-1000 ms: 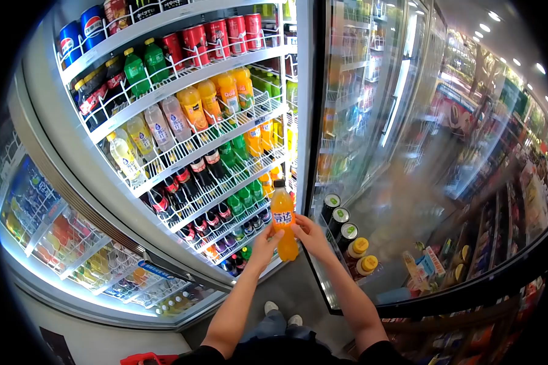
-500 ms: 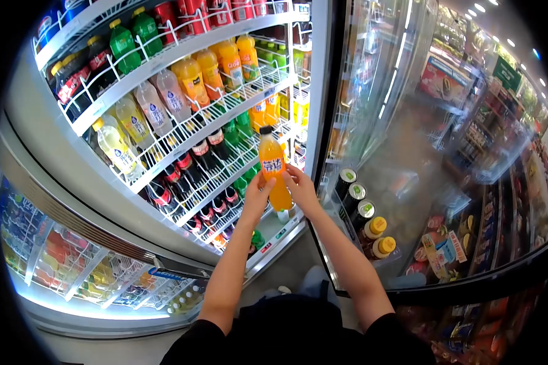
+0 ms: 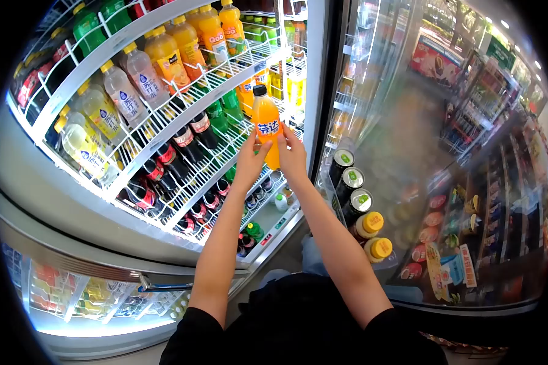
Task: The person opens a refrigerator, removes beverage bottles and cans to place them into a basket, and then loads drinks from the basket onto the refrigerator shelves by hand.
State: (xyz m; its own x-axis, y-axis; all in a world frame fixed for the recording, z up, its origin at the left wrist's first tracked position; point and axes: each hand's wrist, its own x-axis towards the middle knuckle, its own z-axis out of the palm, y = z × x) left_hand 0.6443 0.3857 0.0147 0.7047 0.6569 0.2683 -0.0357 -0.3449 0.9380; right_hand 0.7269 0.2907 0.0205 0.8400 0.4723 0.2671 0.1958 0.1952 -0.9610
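Before the open fridge (image 3: 315, 91), at the right side of its shelves, one bottle (image 3: 266, 112) of orange drink is held by two bare hands. The left hand (image 3: 250, 163) is closed around the left side of the bottle, and its thumb lies across the front, below the label. The right hand (image 3: 293, 159) holds the opposite side, with its fingertips near the edge of the label. So both hands are narrow, with the bottle between them. It stands almost upright, tilted a little, with its black cap at the top and its label turned to the person. Both arms are stretched forward from black sleeves (image 3: 195, 331).

Behind and to the left, on a wire shelf (image 3: 225, 90), there are other orange bottles (image 3: 167, 59) and, beside them, some clear bottles (image 3: 128, 97). Under this shelf lie dark bottles (image 3: 182, 143) with red labels, in rows. To the right of the hands is the glass door (image 3: 386, 146). Near its lower part stand three dark cans (image 3: 352, 179) with silver tops, and next to them two bottles with yellow caps (image 3: 370, 224), all in one line.
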